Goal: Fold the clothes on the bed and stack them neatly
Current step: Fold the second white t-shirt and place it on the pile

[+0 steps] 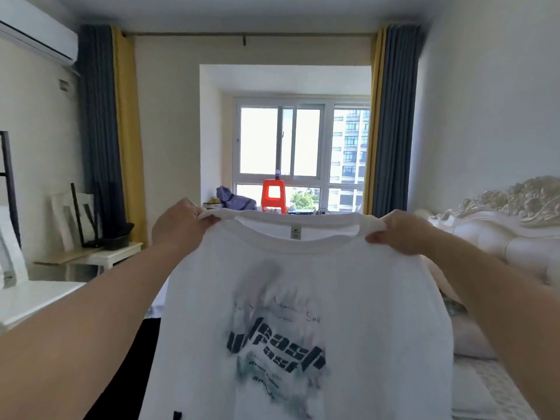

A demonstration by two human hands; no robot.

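— While the white T-shirt (303, 313) hangs in the air like that, which step would you say is in hand?

— The very start of a fold, I'd judge. It is held up by its shoulders and spread out in front of the person, printed side showing and the neck label towards the camera. Nothing is creased over yet.

— And the hands?

— The left hand (178, 225) has its fingers curled round the shirt's left shoulder seam, bunching a little cloth. The right hand (403, 231) pinches the other shoulder, thumb in front and fingers behind. Both grips are closed on fabric; neither hand has anything else.

— Where is the shirt, relative to the bed?

— Above it, not on it. The bed (485, 383) shows at the lower right, below the carved headboard (500, 213), and the hem runs out of view at the bottom, so I can't tell whether it touches the covers.

— What does the next move call for?

— Probably lowering it flat — print down — onto a bare stretch of the covers, keeping the shoulders level so the body lies without wrinkles. Then the sleeves can be turned in.

— Any stack to put it on?

— None that I can see from here; the shirt blocks much of the bed.
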